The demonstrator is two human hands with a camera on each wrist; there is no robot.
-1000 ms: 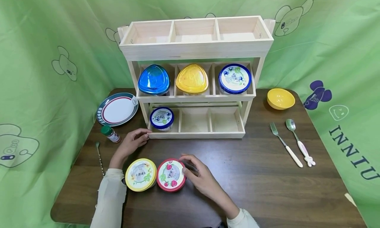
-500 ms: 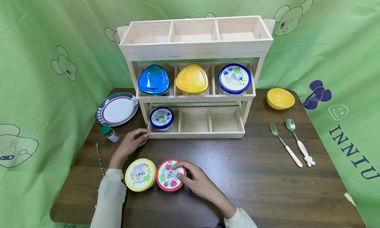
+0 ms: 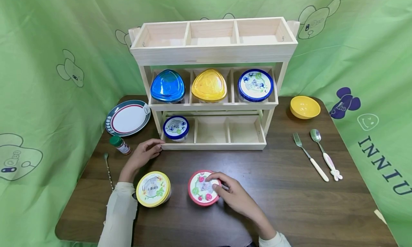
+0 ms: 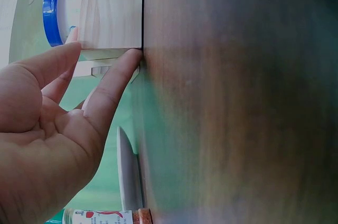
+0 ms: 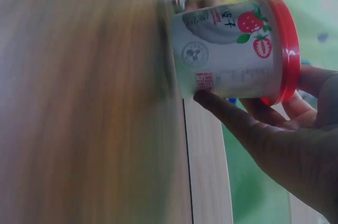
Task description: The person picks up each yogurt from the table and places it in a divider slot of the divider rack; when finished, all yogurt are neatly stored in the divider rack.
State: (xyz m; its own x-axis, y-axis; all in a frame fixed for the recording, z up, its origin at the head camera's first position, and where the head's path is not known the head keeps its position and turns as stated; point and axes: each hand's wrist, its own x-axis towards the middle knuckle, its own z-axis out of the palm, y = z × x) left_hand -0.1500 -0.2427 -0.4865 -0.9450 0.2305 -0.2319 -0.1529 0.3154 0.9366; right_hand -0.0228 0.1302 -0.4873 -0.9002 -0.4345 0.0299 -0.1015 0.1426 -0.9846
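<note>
In the head view my right hand holds a paper tub with a red lid and strawberry print. The right wrist view shows a digit low against the wall of this tub, with other fingers behind it near the lid. A yellow-lidded tub stands on the table to its left, apart from it. My left hand touches the lower front left corner of a wooden three-tier rack with its fingertips. In the left wrist view these fingers are extended against the end of the rack.
The rack's middle tier bears a blue container, a yellow container and a blue-lidded tub. Another blue-lidded tub sits lower left. Around lie plates, a spice jar, a stirring spoon, a bowl, a fork and a spoon.
My right hand has closed in on the red-lidded tub and moved it right, away from the yellow-lidded tub. The left hand has stayed at the rack's corner.
</note>
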